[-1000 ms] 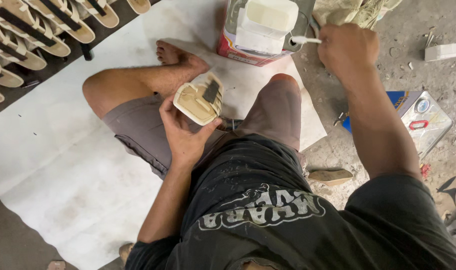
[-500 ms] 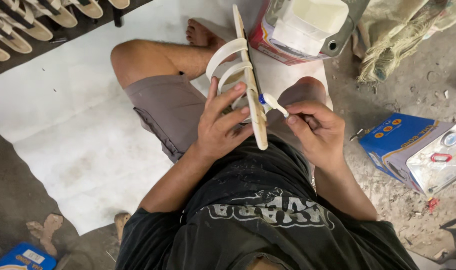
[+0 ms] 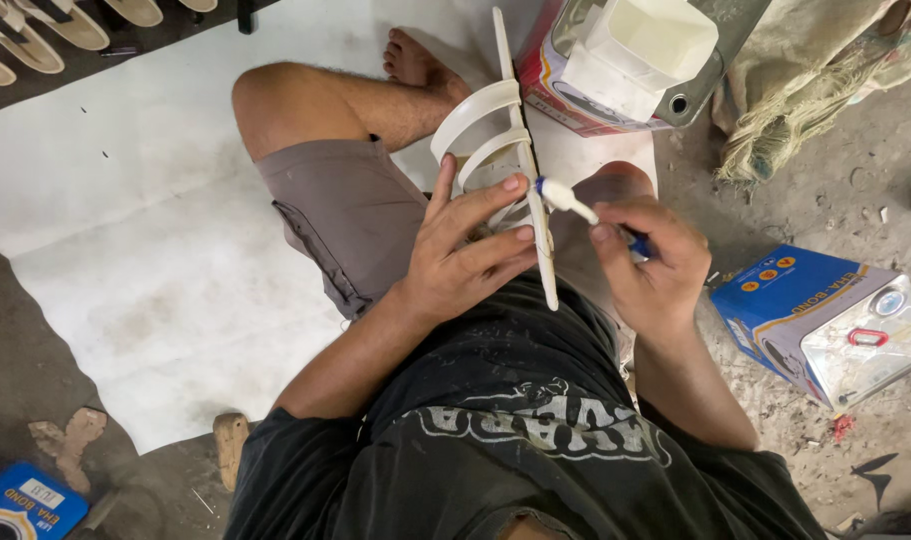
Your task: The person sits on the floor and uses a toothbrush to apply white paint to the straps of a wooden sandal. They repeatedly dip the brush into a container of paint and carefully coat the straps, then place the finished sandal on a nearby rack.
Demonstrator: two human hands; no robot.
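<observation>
At centre frame, over the lap, the left hand (image 3: 465,255) grasps a cream sandal (image 3: 515,150) turned on edge, its straps arching leftward. A second ago it lay flat in that palm while the right hand (image 3: 650,255) reached to the cut-open glue can (image 3: 625,60) at top; now that hand pinches a small brush (image 3: 565,198) against the sole's edge, probably freshly loaded, so gluing looks underway. At right lies a blue tin (image 3: 825,320).
</observation>
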